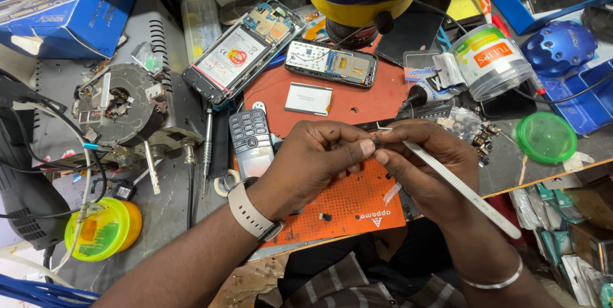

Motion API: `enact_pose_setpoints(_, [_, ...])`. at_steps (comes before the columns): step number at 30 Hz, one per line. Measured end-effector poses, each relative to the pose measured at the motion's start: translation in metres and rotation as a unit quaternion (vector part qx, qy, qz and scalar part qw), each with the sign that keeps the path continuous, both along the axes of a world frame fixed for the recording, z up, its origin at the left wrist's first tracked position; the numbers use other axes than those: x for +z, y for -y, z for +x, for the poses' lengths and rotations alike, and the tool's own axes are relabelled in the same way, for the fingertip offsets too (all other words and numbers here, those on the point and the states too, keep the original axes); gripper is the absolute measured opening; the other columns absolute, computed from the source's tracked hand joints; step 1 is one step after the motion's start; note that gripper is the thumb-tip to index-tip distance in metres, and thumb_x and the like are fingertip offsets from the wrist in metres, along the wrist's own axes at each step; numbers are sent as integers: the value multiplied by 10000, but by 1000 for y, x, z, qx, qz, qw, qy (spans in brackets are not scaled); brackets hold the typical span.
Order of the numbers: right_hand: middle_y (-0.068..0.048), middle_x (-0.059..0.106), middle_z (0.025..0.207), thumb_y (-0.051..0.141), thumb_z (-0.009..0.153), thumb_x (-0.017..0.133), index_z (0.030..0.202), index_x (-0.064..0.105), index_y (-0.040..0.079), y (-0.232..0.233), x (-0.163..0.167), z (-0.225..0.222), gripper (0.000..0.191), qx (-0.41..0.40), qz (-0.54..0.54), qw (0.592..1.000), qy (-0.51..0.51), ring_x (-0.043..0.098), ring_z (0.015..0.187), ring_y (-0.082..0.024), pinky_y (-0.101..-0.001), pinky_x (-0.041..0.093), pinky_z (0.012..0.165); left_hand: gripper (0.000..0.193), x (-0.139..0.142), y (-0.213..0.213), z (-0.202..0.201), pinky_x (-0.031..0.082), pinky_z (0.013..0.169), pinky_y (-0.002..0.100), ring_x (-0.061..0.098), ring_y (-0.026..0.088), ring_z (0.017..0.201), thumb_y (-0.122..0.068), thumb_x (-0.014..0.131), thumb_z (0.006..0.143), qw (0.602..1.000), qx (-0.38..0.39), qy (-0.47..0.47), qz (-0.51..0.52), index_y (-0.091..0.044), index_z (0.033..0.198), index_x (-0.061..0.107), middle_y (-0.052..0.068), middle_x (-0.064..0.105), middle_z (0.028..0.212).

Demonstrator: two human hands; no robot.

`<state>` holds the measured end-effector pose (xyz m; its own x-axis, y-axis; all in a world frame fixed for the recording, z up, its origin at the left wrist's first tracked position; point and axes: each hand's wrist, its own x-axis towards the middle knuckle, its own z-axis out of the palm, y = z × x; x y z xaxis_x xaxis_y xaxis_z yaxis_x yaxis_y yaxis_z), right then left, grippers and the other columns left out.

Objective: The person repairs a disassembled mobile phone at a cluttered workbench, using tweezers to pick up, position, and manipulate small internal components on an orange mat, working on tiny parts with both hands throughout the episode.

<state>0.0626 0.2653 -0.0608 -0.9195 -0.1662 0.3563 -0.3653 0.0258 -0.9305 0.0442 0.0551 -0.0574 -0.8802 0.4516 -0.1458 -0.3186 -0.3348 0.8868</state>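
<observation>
**Over the orange mat: a tiny part pinched between two hands**

Across the cluttered counter (172,218) lies an orange mat (351,202), with an opened smartphone (239,52) lying back-up at its far left corner, a smaller stripped phone (331,62) beside that and a grey keypad (250,132) at the mat's left edge. Above the mat's middle the two hands meet. The left hand (313,164), a pale watch on its wrist, has thumb and forefinger closed on a very small dark part (377,144); what the part is, and which way it points, is too small to tell. The right hand (424,167) grips steel tweezers (460,183) in a closed, pen-like hold. Their long axis runs from lower right up to upper left, the tip at the part and touching or nearly touching it; whether the tips are squeezed together cannot be seen.

By its size the part is probably feather-light, stiff, easily dropped and likely fragile, so it is best held by its edges. The tweezers look rigid and smooth, best held mid-shank.
</observation>
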Motion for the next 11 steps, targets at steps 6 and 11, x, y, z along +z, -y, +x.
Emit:
enact_pose_setpoints(6, [-85,721,1062,16,917,769,1058,723,33,1,6,-1,150,-2,61,997,-39,700,962,-123,-235,580,803,247,0,2,1,403,494,178,558,37,590,-238,740,950,998,-11,-24,-49,-1,1017,769,21,682,729])
enact_pose_setpoints(11, [-89,722,1063,26,933,753,1076,723,38,2,8,-1,147,3,68,997,-39,693,945,-128,-235,567,783,255,-3,3,-2,387,472,180,552,43,571,-248,750,944,999,-15,-35,-32,-3,1016,765,32,682,724])
